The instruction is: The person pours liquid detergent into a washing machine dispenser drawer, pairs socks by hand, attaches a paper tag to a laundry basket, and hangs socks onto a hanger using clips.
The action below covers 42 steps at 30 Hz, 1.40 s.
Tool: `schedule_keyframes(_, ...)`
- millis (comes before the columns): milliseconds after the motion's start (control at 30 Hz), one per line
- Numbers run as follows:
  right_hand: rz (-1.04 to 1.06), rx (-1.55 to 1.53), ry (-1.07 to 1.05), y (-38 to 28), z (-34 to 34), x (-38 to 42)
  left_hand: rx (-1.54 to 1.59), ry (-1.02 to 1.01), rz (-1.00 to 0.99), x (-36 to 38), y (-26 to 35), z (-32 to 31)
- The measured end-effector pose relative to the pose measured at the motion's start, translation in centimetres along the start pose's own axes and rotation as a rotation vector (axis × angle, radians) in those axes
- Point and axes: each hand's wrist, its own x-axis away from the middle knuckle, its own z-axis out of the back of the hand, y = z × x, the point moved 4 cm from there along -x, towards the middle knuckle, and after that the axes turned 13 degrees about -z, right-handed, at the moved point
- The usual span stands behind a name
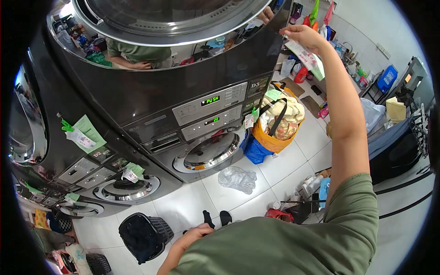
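Nearest the camera, the person's left hand [195, 233] hangs low beside the green shirt, above a black laundry basket [144, 236] on the white tiled floor [284, 165]; its fingers look loosely curled with nothing in them. Between the feet and the machines lies a crumpled clear plastic bag [237, 178].

Farther out, the right arm is stretched up and forward, and the right hand [302, 36] pinches the top of a paper slip [306, 57] against the upper right edge of the stacked washing machine [151, 98]. The slip hangs down from the fingers, its long axis slanting down and to the right along the forearm, so it lies just below and right of the hand, beside the machine's side edge. The right hand alone is near it; the left is well apart.

On the machine's front, a green display reads "PUSH" [210, 100], and similar slips are clipped to neighbouring machines, one with a green clip [82, 133]. Beyond, an orange bag of laundry [279, 126] stands on the floor beside a blue bag [255, 151].
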Motion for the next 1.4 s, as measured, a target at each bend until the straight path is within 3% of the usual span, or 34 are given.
schedule_keyframes(33, 0.023, -0.007, 0.004, 0.4, 0.0, -0.1, -0.013, -0.012, -0.034, 0.1, 0.2, -0.1)
schedule_keyframes(133, 0.037, -0.084, 0.045, 1.2, 0.1, 0.2, -0.465, 0.075, 0.028, -0.4, -0.9, 1.0)
schedule_keyframes(233, -0.243, -0.45, -0.12, 2.2, -0.1, 0.2, -0.657, 0.382, 0.124, -1.0, -1.5, 3.5)
schedule_keyframes(333, -0.275, -0.625, -0.098, 3.6, -0.6, -0.5, -0.782, 0.298, 0.16, -1.7, -4.8, 4.7)
schedule_keyframes(433, -0.333, -0.78, -0.121, 3.9, -0.5, -0.7, -0.759, -0.114, 0.116, -1.4, -8.0, 3.0)
schedule_keyframes(500, -0.382, -0.907, -0.145, 4.2, -0.3, -0.8, -0.611, -0.163, 0.117, -0.4, -9.9, 1.7)
schedule_keyframes(700, -0.433, -0.636, -0.074, 1.5, 0.5, 0.1, -0.364, -0.096, 0.182, 2.0, -14.8, 0.8)
schedule_keyframes(767, -0.481, -0.504, -0.005, 1.0, 0.8, 0.1, -0.457, -0.061, 0.205, 2.0, -14.2, 0.9)
schedule_keyframes(867, -0.502, -0.355, -0.105, 1.9, 0.7, -2.1, -0.582, -0.02, 0.206, 2.2, -13.5, 1.0)
schedule_keyframes(967, -0.378, -0.273, -0.061, 1.7, 0.6, -3.0, -0.661, -0.011, 0.227, 2.0, -12.5, 1.6)
schedule_keyframes(1200, -0.314, -0.479, -0.098, 2.9, 0.7, -2.9, -0.764, 0.057, 0.251, -0.7, -10.2, 3.6)
schedule_keyframes(1400, -0.169, -0.41, -0.168, 1.4, 0.7, -0.2, -0.887, 0.124, 0.054, -7.7, -3.7, 5.8)
